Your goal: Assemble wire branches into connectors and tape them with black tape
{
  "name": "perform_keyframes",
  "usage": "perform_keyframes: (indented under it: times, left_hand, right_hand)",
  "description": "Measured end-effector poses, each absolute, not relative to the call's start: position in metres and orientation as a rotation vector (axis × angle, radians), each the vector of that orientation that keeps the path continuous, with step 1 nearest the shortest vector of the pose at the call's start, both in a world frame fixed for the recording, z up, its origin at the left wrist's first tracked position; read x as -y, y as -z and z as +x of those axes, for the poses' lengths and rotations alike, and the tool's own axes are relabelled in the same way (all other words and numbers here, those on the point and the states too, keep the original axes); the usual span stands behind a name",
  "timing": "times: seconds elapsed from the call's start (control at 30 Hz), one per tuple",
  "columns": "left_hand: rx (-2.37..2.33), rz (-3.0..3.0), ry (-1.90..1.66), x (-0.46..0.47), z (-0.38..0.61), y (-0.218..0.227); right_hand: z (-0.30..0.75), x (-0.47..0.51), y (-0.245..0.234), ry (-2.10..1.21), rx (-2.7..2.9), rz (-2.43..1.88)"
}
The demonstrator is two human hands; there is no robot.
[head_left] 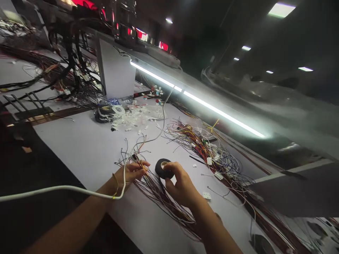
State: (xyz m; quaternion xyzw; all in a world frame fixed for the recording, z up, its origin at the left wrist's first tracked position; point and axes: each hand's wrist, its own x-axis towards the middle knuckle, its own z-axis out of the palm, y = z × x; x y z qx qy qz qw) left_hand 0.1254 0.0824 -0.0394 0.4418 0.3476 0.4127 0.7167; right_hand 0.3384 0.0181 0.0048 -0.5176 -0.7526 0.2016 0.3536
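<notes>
My left hand (pixel 135 171) is closed around a bundle of thin wires (pixel 159 192), near the end where the strands fan out. Several small connectors and loose wire tips show just beyond its fingers. A roll of black tape (pixel 160 170) is pinched in my right hand (pixel 181 181), with fingers through and over its ring. The roll stands just right of my left fingertips, above the bundle. From there the wires run down to the right, passing under my right forearm. A white cable (pixel 124 180) crosses in front of my left wrist.
Another pile of wires (pixel 196 141) with white connectors lies to the right. Small clear plastic parts (pixel 140 118) are heaped at the back. A lit tube lamp (pixel 222 114) hangs along the shelf, and an upright panel (pixel 116 68) stands at the back left.
</notes>
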Motion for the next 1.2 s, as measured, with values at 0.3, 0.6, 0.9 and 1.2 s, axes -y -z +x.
perform_keyframes:
  times: [0.3, 0.6, 0.9, 1.2]
  left_hand:
    - [-0.756, 1.201, -0.874, -0.093, 0.117, 0.053]
    - [-0.717, 1.088, -0.836, -0.086, 0.122, 0.029]
    - [-0.879, 0.797, -0.815, -0.088, 0.126, 0.045]
    - [-0.923, 0.834, -0.779, -0.085, 0.125, 0.041]
  right_hand:
    - [0.302, -0.046, -0.011, -0.406, 2.148, -1.334]
    - [0.312, -0.055, -0.004, -0.487, 2.094, -1.365]
    - [0.329, -0.053, -0.008, -0.646, 2.002, -1.395]
    - [0.304, -0.070, -0.019, -0.442, 2.342, -1.347]
